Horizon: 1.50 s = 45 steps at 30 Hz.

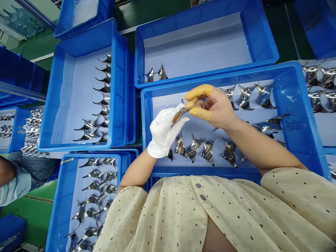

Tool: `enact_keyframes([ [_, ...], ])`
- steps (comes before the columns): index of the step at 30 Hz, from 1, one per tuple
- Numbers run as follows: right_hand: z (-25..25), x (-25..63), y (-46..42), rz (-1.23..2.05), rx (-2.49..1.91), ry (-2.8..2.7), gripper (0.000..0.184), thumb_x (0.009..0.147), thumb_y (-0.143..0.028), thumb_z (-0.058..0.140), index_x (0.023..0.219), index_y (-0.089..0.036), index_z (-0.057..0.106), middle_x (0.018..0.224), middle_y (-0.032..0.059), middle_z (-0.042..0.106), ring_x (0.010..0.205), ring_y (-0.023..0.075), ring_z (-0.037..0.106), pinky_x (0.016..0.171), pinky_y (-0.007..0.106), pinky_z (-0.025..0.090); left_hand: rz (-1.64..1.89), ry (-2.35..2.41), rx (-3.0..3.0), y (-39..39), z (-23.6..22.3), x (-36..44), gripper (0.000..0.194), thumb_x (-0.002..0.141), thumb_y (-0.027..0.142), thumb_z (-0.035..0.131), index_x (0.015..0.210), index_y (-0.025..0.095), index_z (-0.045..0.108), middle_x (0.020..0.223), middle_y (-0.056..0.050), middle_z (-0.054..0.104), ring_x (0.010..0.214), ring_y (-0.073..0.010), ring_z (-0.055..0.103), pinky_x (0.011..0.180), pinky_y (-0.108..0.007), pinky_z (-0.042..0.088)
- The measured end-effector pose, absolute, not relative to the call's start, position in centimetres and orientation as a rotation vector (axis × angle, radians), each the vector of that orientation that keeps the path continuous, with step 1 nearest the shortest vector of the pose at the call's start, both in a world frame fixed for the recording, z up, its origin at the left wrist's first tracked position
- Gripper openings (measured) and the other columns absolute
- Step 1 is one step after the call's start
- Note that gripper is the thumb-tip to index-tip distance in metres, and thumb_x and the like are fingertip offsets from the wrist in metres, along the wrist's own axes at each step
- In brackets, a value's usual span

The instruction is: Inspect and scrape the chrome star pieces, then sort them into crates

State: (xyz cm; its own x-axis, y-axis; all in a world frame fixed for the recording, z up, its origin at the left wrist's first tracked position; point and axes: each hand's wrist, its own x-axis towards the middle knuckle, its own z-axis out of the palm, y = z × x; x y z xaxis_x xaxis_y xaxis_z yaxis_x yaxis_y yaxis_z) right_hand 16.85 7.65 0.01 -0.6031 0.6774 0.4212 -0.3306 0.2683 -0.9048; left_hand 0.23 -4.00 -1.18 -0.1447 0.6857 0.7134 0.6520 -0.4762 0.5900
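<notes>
Shirt: a cream dotted shirt (pixel 162 217) fills the bottom of the head view, its front buttoned.
Left hand: the left hand (pixel 164 131), in a white glove, is closed around one end of a curved metal piece (pixel 185 111).
Right hand: the right hand (pixel 216 108) is in a narrow pinch, with yellow finger cots (pixel 198 92) on two fingers, and holds a small blue-tipped pin (pixel 204 101).
Held piece: the metal piece sits between the hands, above the middle bin, its far end reaching the pin.
Middle bin: this blue bin (pixel 147 115) lies under both hands and holds chrome pieces (pixel 208 150) spread in loose rows on white sheets, along its near side and far side.
Lower left bin: a blue bin (pixel 60 210) holds chrome pieces (pixel 97 185) stacked in two close rows.
Upper left bin: a blue bin (pixel 118 87) holds a tidy overlapping column of chrome pieces (pixel 103 101) along its right side.
Top bin: a blue bin (pixel 204 31) has white sheets and two chrome pieces (pixel 156 74) at its near left corner.
Far left: a co-worker's sleeve (pixel 13 185) shows beside the green floor (pixel 34 206).
Far right: more chrome pieces (pixel 319 77) lie on white sheets at the edge of view.
</notes>
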Motion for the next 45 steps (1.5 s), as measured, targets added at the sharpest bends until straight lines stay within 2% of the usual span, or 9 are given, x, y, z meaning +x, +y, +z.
enact_keyframes([
  [7,0.1,16.7,7.7,1.533,-0.394,-1.640,0.048,0.084,-0.063,0.088,0.099,-0.022,0.069,0.093,0.0028,0.069,0.076,0.0136,0.060,0.068,0.029,0.055,1.598,1.598,1.666,-4.6,-1.0,0.4,0.049,0.095,0.069,0.077,0.113,0.024,0.082,0.084,-0.004,0.076,0.070,-0.0174,0.070,0.074,-0.033,0.062],
  [10,0.0,16.8,8.3,1.672,-0.478,-1.489,0.052,0.083,-0.066,0.088,0.100,-0.023,0.063,0.080,-0.0037,0.058,0.055,0.0073,0.037,0.047,0.025,0.034,1.559,1.438,1.312,-4.9,-0.9,0.8,0.062,0.102,0.078,0.059,0.115,0.022,0.083,0.068,-0.001,0.070,0.049,-0.0120,0.058,0.053,-0.027,0.051],
  [14,0.3,16.8,8.7,1.858,-0.559,-1.349,0.058,0.082,-0.069,0.089,0.100,-0.025,0.055,0.069,-0.0095,0.045,0.048,0.0049,0.020,0.043,0.024,0.017,1.519,1.224,1.054,-4.7,-0.4,1.1,0.077,0.098,0.089,0.048,0.094,0.019,0.080,0.061,-0.002,0.068,0.039,-0.0096,0.053,0.037,-0.023,0.037],
  [18,-0.1,16.6,8.6,1.876,-0.549,-1.373,0.056,0.090,-0.073,0.080,0.103,-0.025,0.056,0.063,-0.0104,0.038,0.046,0.0061,0.022,0.041,0.025,0.021,1.396,1.177,1.185,-4.6,-0.5,0.8,0.053,0.083,0.066,0.090,0.111,0.022,0.080,0.067,0.004,0.072,0.043,-0.0075,0.056,0.044,-0.021,0.045],
  [20,-0.7,16.5,8.7,1.870,-0.547,-1.396,0.053,0.094,-0.074,0.075,0.105,-0.025,0.057,0.060,-0.0109,0.034,0.045,0.0071,0.022,0.041,0.025,0.026,1.364,1.215,1.280,-4.7,-0.6,0.7,0.055,0.073,0.050,0.101,0.116,0.023,0.079,0.068,0.006,0.072,0.046,-0.0068,0.056,0.051,-0.021,0.049],
  [25,-1.7,16.6,9.2,1.595,-0.622,-1.485,0.050,0.101,-0.075,0.064,0.103,-0.026,0.054,0.073,-0.0052,0.052,0.048,0.0075,0.034,0.044,0.026,0.036,1.222,1.278,1.206,-4.3,-0.6,0.9,0.056,0.074,0.044,0.100,0.120,0.021,0.077,0.087,0.000,0.082,0.048,-0.0071,0.058,0.047,-0.021,0.048],
  [31,-1.0,16.7,8.8,1.315,-0.655,-1.475,0.059,0.090,-0.080,0.076,0.099,-0.025,0.056,0.094,0.0026,0.067,0.078,0.0143,0.065,0.063,0.028,0.055,1.097,1.264,1.099,-3.5,-0.6,1.1,0.056,0.077,0.037,0.093,0.126,0.018,0.075,0.101,-0.006,0.084,0.049,-0.0062,0.060,0.041,-0.018,0.044],
  [42,-0.6,16.7,8.3,1.202,-0.671,-1.504,0.050,0.086,-0.072,0.085,0.090,-0.027,0.062,0.087,0.0013,0.065,0.083,0.0171,0.066,0.073,0.035,0.061,1.059,1.178,1.010,-2.9,-1.4,1.2,0.077,0.068,0.037,0.099,0.136,0.022,0.065,0.100,-0.003,0.081,0.054,-0.0104,0.066,0.046,-0.023,0.052],
  [45,-0.3,16.7,8.0,1.218,-0.653,-1.557,0.054,0.084,-0.076,0.084,0.097,-0.027,0.065,0.088,0.0008,0.066,0.079,0.0156,0.062,0.074,0.035,0.061,1.109,1.167,0.963,-2.6,-1.5,1.3,0.071,0.068,0.039,0.099,0.129,0.021,0.066,0.092,-0.001,0.080,0.055,-0.0108,0.067,0.048,-0.022,0.052],
])
